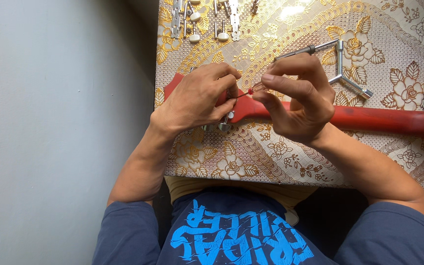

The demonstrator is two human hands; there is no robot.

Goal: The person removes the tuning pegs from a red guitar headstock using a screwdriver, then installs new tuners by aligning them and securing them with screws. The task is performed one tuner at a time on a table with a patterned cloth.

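Observation:
A red guitar neck [384, 119] lies across the table, its headstock [174, 82] at the left. My left hand [199, 98] rests on the headstock and grips it, with metal tuner pegs [222, 126] showing just below its fingers. My right hand [298, 95] pinches a thin screwdriver with a small red-tipped handle [251, 91], whose shaft points at the headstock under my left fingers. The spot where the tip touches is hidden.
A three-armed metal socket wrench [340, 63] lies just behind my right hand. Several loose tuner strips with cream knobs [197, 19] sit at the far left edge. The table has a gold floral cloth [271, 157]; grey floor [60, 122] lies left of it.

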